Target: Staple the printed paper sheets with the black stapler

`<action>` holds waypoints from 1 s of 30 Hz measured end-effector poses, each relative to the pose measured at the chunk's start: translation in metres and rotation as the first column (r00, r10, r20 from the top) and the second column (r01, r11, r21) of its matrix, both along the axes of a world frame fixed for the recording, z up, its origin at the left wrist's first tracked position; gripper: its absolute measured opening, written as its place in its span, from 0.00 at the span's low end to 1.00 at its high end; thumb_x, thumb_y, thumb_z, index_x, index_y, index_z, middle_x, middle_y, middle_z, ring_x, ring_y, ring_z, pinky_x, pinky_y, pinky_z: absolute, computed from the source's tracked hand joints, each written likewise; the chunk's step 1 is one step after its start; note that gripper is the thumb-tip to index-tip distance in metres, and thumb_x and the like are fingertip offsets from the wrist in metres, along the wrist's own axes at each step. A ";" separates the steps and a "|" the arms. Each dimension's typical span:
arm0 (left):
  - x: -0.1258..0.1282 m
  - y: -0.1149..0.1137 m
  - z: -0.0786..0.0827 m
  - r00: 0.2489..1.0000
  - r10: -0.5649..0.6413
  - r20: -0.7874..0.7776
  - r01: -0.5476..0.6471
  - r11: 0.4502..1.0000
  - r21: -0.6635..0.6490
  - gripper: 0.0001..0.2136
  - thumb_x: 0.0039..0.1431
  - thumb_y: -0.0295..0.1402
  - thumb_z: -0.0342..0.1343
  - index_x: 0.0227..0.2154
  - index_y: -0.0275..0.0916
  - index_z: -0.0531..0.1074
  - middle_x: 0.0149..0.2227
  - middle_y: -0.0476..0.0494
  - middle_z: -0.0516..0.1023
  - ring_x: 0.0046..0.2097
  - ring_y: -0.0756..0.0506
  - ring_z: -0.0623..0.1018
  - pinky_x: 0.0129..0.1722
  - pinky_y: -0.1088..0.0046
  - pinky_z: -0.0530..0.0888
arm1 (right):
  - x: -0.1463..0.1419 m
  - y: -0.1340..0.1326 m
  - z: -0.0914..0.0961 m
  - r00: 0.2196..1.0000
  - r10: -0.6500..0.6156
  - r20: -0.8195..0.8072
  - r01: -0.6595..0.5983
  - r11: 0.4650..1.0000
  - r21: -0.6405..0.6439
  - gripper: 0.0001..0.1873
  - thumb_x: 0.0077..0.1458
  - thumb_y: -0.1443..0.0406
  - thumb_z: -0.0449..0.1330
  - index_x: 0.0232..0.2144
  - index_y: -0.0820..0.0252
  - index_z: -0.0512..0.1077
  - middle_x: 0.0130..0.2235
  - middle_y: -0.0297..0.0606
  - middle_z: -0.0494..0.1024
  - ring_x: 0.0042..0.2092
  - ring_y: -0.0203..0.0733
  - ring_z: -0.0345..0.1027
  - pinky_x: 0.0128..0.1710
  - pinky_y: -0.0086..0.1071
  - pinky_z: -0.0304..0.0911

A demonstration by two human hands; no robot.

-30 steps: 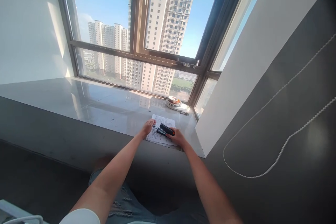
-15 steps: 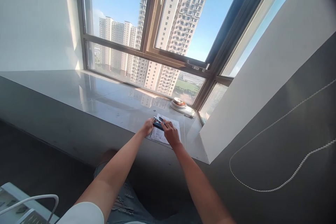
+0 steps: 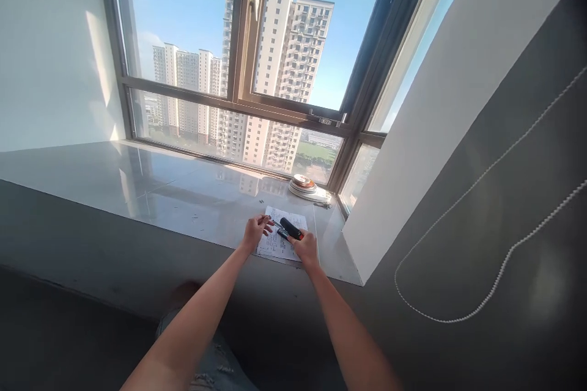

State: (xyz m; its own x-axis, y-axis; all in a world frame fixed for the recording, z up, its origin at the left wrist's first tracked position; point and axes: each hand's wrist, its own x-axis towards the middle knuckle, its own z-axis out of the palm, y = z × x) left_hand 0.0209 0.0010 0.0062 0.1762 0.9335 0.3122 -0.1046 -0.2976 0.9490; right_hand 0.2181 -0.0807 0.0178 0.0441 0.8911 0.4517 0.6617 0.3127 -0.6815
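A black stapler (image 3: pixel 290 227) is spread open above printed paper sheets (image 3: pixel 275 248) on the windowsill. My right hand (image 3: pixel 306 248) grips its rear end, where a bit of red shows. To the left of the stapler's front, my left hand (image 3: pixel 255 233) has its thumb and forefinger pinched together, with the other fingers loosely curled. Whatever those fingertips hold is too small to make out. A thin metallic part (image 3: pixel 277 224) lies between the fingertips and the stapler.
The glossy windowsill (image 3: pixel 156 195) runs along the window, with tiny dark bits scattered on it. Toward the right corner sits a round stack of coiled material (image 3: pixel 306 188), with keys or a small chain (image 3: pixel 323 205) beside it. A beaded cord (image 3: pixel 458 321) hangs at right.
The stapler has gone from closer together to spread wide, and my right hand now holds its rear. My left hand has left its body and pinches near the front. The view has shifted.
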 end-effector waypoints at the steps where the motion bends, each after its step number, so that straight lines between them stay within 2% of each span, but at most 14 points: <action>1: 0.000 -0.003 0.003 0.997 -0.045 -0.054 0.048 0.998 0.046 0.22 0.61 0.51 0.57 0.39 0.34 0.77 0.33 0.38 0.82 0.25 0.48 0.77 0.21 0.74 0.70 | 0.000 -0.001 -0.001 1.000 -0.006 0.000 0.006 1.000 0.010 0.24 0.60 0.50 0.60 0.51 0.57 0.78 0.38 0.45 0.81 0.44 0.55 0.75 0.42 0.41 0.71; 3: 0.000 -0.008 0.008 0.979 -0.136 -0.151 0.153 0.982 0.109 0.23 0.59 0.53 0.58 0.37 0.35 0.79 0.28 0.42 0.80 0.21 0.51 0.72 0.20 0.76 0.66 | -0.003 -0.005 -0.001 0.991 -0.135 0.012 0.134 0.989 0.059 0.27 0.57 0.49 0.63 0.54 0.54 0.76 0.43 0.47 0.81 0.50 0.57 0.73 0.46 0.44 0.70; 5: -0.001 -0.012 0.012 0.963 -0.179 -0.201 0.207 0.970 0.130 0.23 0.58 0.54 0.59 0.34 0.36 0.80 0.25 0.46 0.78 0.19 0.53 0.67 0.20 0.76 0.65 | -0.008 -0.010 0.006 0.981 -0.186 0.054 0.177 0.974 0.141 0.30 0.58 0.49 0.64 0.59 0.53 0.71 0.52 0.48 0.78 0.58 0.59 0.67 0.53 0.49 0.68; 7: -0.001 -0.014 0.015 0.957 -0.198 -0.210 0.227 0.966 0.125 0.23 0.57 0.54 0.59 0.33 0.36 0.81 0.23 0.48 0.76 0.19 0.54 0.64 0.21 0.76 0.63 | -0.011 -0.015 0.015 0.988 -0.057 0.145 0.027 0.979 0.201 0.28 0.62 0.51 0.60 0.61 0.51 0.69 0.59 0.45 0.74 0.61 0.58 0.63 0.58 0.51 0.65; 10: -0.002 -0.017 0.018 0.940 -0.258 -0.223 0.290 0.949 0.124 0.22 0.58 0.54 0.60 0.32 0.36 0.80 0.22 0.48 0.74 0.21 0.54 0.63 0.22 0.77 0.61 | -0.012 -0.019 0.026 0.945 0.207 0.253 -0.255 0.951 0.175 0.20 0.70 0.54 0.51 0.57 0.49 0.73 0.54 0.41 0.78 0.57 0.54 0.66 0.56 0.49 0.67; 13: -0.001 -0.019 0.021 0.914 -0.307 -0.265 0.344 0.933 0.106 0.23 0.58 0.54 0.59 0.30 0.36 0.80 0.23 0.48 0.74 0.22 0.54 0.64 0.23 0.76 0.61 | -0.010 -0.017 0.030 0.930 0.263 0.257 -0.313 0.933 0.177 0.21 0.71 0.52 0.47 0.53 0.47 0.77 0.52 0.40 0.79 0.55 0.54 0.68 0.54 0.48 0.68; 16: -0.001 -0.021 0.022 0.907 -0.312 -0.283 0.348 0.934 0.085 0.24 0.57 0.56 0.58 0.31 0.36 0.79 0.24 0.47 0.75 0.22 0.53 0.64 0.23 0.76 0.62 | -0.008 -0.012 0.033 0.919 0.294 0.262 -0.346 0.921 0.180 0.20 0.71 0.51 0.50 0.49 0.47 0.79 0.50 0.39 0.80 0.52 0.52 0.70 0.54 0.44 0.68; 19: -0.001 -0.018 0.021 0.945 -0.243 -0.219 0.266 0.961 0.081 0.26 0.59 0.58 0.55 0.31 0.36 0.78 0.21 0.47 0.74 0.20 0.53 0.63 0.22 0.76 0.61 | 0.007 -0.002 0.042 0.949 0.181 0.259 -0.235 0.952 0.198 0.17 0.68 0.53 0.55 0.43 0.52 0.80 0.44 0.40 0.82 0.47 0.49 0.71 0.54 0.43 0.66; 21: -0.001 -0.014 0.019 0.978 -0.153 -0.140 0.162 0.985 0.059 0.27 0.62 0.59 0.51 0.28 0.37 0.77 0.19 0.48 0.72 0.18 0.54 0.62 0.20 0.76 0.60 | 0.029 0.011 0.049 0.979 0.027 0.201 -0.080 0.962 0.259 0.16 0.68 0.55 0.55 0.44 0.56 0.80 0.45 0.42 0.82 0.49 0.50 0.70 0.57 0.47 0.63; 23: -0.001 -0.010 0.017 0.991 -0.087 -0.101 0.090 0.995 0.030 0.28 0.62 0.59 0.49 0.25 0.37 0.75 0.18 0.48 0.71 0.17 0.54 0.61 0.19 0.75 0.58 | 0.058 0.026 0.050 0.973 -0.213 0.089 0.177 0.936 0.305 0.17 0.67 0.58 0.54 0.45 0.58 0.80 0.45 0.45 0.81 0.51 0.52 0.69 0.55 0.47 0.64; 24: -0.001 -0.009 0.017 0.992 -0.074 -0.105 0.077 0.997 0.023 0.28 0.62 0.59 0.49 0.24 0.37 0.74 0.18 0.48 0.70 0.17 0.53 0.61 0.19 0.75 0.58 | 0.072 0.033 0.047 0.932 -0.356 0.064 0.328 0.905 0.270 0.16 0.66 0.60 0.54 0.44 0.59 0.80 0.45 0.46 0.81 0.51 0.52 0.69 0.54 0.45 0.65; 25: -0.001 -0.008 0.016 0.990 -0.071 -0.122 0.074 0.997 0.022 0.28 0.62 0.58 0.49 0.23 0.37 0.74 0.18 0.47 0.71 0.17 0.53 0.62 0.20 0.75 0.59 | 0.086 0.039 0.042 0.881 -0.460 0.115 0.439 0.883 0.167 0.15 0.64 0.61 0.56 0.42 0.60 0.81 0.44 0.47 0.81 0.49 0.52 0.71 0.52 0.43 0.66; 27: -0.001 -0.007 0.016 0.984 -0.074 -0.162 0.080 0.997 0.025 0.27 0.62 0.57 0.50 0.23 0.38 0.74 0.18 0.48 0.71 0.17 0.53 0.62 0.20 0.74 0.59 | 0.105 0.048 0.026 0.833 -0.497 0.242 0.512 0.859 0.003 0.12 0.61 0.64 0.58 0.38 0.60 0.82 0.41 0.46 0.81 0.48 0.50 0.72 0.50 0.40 0.66; 30: 0.000 -0.006 0.016 0.982 -0.076 -0.174 0.081 0.996 0.024 0.26 0.63 0.56 0.51 0.23 0.38 0.74 0.18 0.48 0.71 0.17 0.53 0.62 0.21 0.74 0.59 | 0.116 0.054 0.004 0.833 -0.461 0.307 0.501 0.863 -0.062 0.10 0.60 0.66 0.59 0.35 0.59 0.82 0.42 0.46 0.82 0.52 0.52 0.70 0.50 0.38 0.64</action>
State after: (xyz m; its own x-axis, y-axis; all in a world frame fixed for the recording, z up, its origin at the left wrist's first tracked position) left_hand 0.0205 -0.0048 0.0222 0.3022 0.9051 0.2992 0.0360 -0.3245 0.9452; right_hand 0.3339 -0.0269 0.0216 0.3761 0.8416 0.3876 0.8687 -0.1748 -0.4634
